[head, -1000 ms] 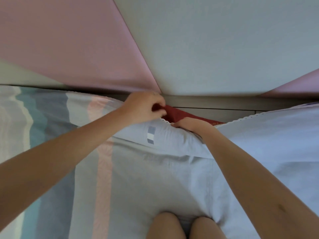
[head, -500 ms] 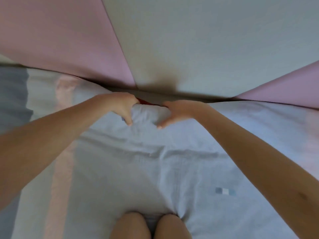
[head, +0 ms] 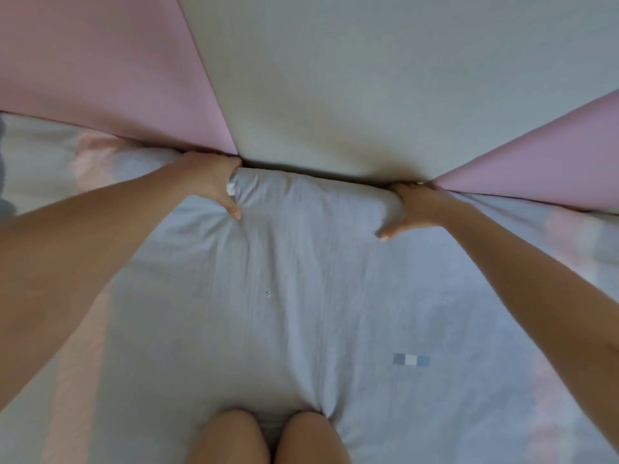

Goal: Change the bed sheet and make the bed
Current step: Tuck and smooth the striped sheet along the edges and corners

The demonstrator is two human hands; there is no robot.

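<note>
At the padded headboard [head: 335, 78] we are tucking the sheet [head: 301, 296]; left hand [head: 209, 182] is clamping its edge; whether right hand [head: 415, 209] is gripping, we cannot tell; pushing deep, evenly seems wise.

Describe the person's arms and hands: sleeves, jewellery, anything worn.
Both arms are bare as far as the frame shows: neither the left arm nor the right arm carries a sleeve. No watch or bracelet shows at either wrist. The left hand and right hand wear no gloves. The thumbnails in view look short and unpainted. Most fingers are hidden, so rings cannot be ruled out.
</note>
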